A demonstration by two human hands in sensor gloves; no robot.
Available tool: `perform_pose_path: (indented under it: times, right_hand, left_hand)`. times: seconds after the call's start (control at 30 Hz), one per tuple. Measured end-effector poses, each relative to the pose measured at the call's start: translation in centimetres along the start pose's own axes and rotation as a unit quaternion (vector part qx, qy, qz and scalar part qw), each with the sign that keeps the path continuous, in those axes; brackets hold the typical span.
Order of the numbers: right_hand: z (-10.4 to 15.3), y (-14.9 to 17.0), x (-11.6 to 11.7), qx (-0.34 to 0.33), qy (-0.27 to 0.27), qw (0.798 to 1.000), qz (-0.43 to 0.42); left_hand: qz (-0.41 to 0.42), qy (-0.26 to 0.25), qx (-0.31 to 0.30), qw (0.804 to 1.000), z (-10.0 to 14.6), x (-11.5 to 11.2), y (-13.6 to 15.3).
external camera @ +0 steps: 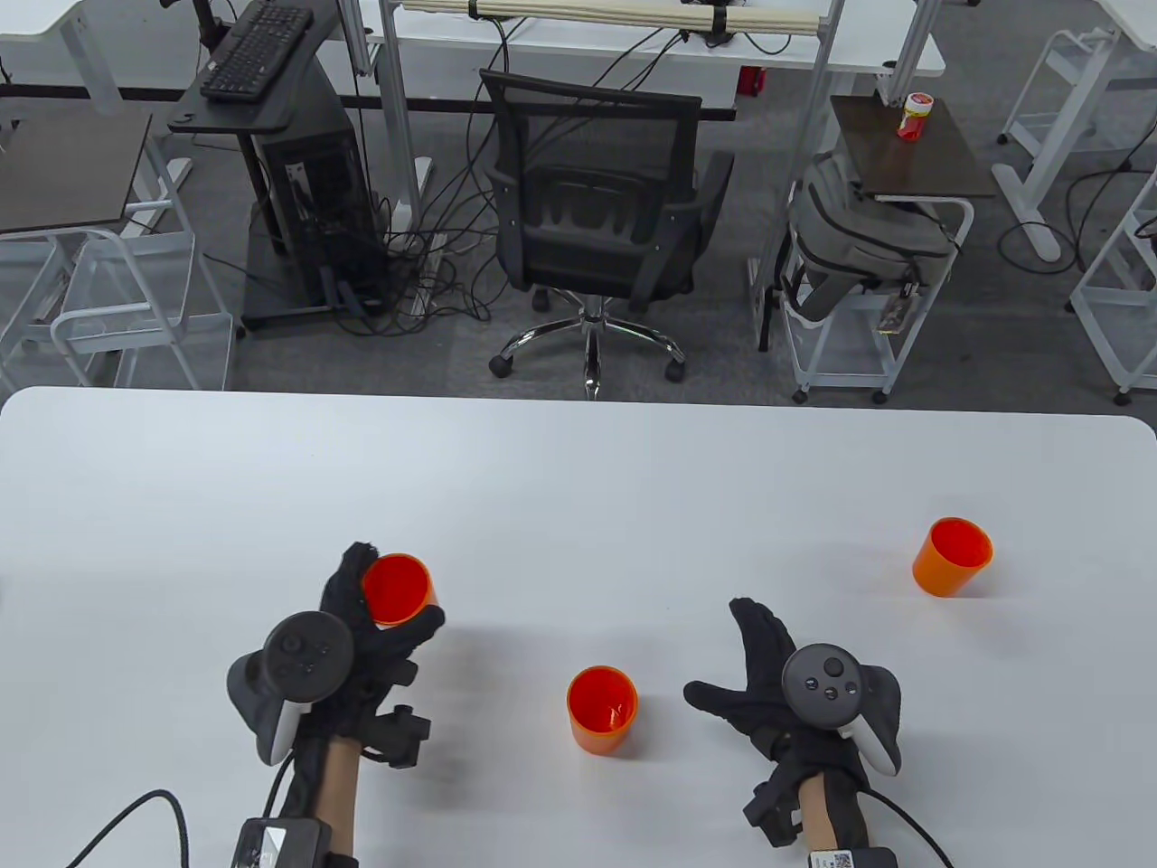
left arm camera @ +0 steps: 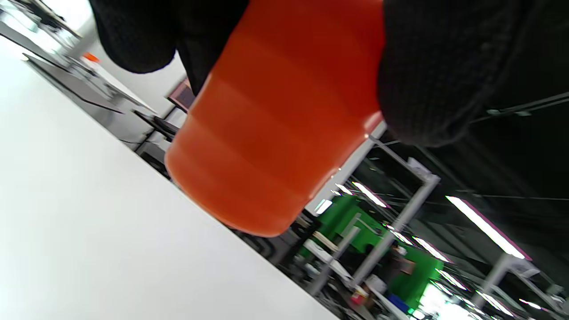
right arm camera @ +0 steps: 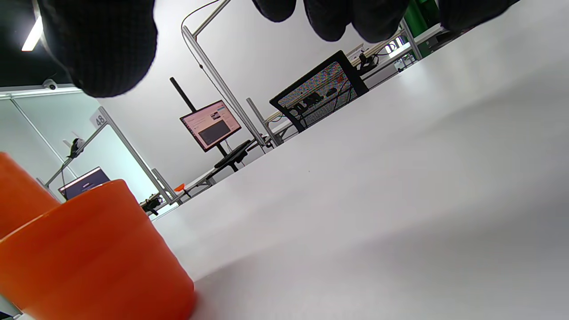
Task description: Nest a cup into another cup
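Note:
Three orange cups are on or over the white table (external camera: 578,488). My left hand (external camera: 380,615) grips one cup (external camera: 398,589) between thumb and fingers at the left; in the left wrist view this cup (left arm camera: 275,124) is lifted just clear of the table, mouth up. A second cup (external camera: 602,709) stands upright in the front middle, and it fills the lower left of the right wrist view (right arm camera: 89,258). My right hand (external camera: 750,660) is open, fingers spread, just right of that cup and not touching it. A third cup (external camera: 951,556) stands far right.
A black office chair (external camera: 597,217) stands beyond the table's far edge. A computer stand (external camera: 289,172) and a cart with a grey bag (external camera: 859,244) flank it on the floor. Cables run from both wrists off the near edge.

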State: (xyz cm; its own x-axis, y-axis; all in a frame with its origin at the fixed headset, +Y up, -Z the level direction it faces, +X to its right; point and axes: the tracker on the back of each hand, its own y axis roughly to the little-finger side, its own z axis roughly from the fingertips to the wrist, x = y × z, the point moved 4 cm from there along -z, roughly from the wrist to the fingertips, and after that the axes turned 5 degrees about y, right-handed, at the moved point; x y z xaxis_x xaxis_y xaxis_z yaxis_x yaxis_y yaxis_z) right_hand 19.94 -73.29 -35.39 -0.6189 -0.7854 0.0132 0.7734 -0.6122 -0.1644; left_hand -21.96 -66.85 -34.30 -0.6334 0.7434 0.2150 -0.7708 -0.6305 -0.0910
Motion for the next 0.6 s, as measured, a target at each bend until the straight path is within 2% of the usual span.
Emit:
perform_pose_path:
  times: [0.1, 0.3, 0.43, 0.6]
  right_hand:
    - [0.0, 0.0, 0.0, -0.001, 0.001, 1.000, 0.002]
    - [0.1, 0.0, 0.0, -0.002, 0.004, 1.000, 0.001]
    - [0.2, -0.1, 0.0, -0.005, 0.010, 1.000, 0.004]
    - [0.2, -0.1, 0.0, -0.006, 0.009, 1.000, 0.008]
  left_hand:
    - [0.007, 0.033, -0.062, 0.998, 0.8, -1.9, -4.4]
    - [0.034, 0.113, -0.139, 0.983, 3.0, -5.8, -9.9]
    - [0.024, 0.137, -0.162, 0.977, 4.0, -7.5, -11.4]
    - [0.004, 0.149, -0.172, 0.974, 4.6, -9.1, -11.9]
